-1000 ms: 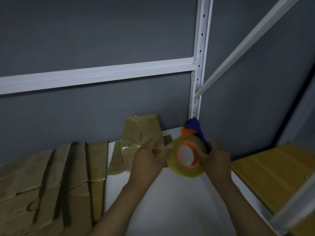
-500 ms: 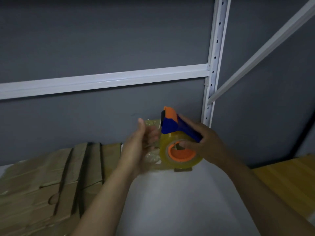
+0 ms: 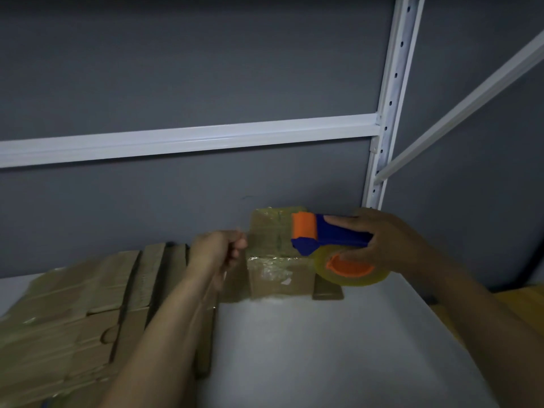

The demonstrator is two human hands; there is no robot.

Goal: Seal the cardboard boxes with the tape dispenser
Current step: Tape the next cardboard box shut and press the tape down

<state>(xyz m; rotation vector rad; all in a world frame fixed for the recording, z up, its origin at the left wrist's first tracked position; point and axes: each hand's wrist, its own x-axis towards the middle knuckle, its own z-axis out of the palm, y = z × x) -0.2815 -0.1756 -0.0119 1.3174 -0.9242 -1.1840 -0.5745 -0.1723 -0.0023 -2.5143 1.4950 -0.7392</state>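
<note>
Tape dispenser (image 3: 329, 237), blue and orange with a roll of clear tape (image 3: 350, 275), hangs in front of a small taped box (image 3: 270, 231), which stands at the back of the white shelf (image 3: 323, 348). The fingers of the right hand (image 3: 391, 240) are clamped around its handle. At 9 o'clock from it, the left hand (image 3: 217, 251) is blurred. Its fingers are curled together, apparently pinching the tape's free end, though the clear strip barely shows. Flattened cardboard (image 3: 73, 304) lies at 8 o'clock. The step looks like drawing out a length. Next, the strip needs laying along the box seam and pressing down.

left hand (image 3: 216, 252), right hand (image 3: 393, 241), fingers (image 3: 338, 221) curled
</note>
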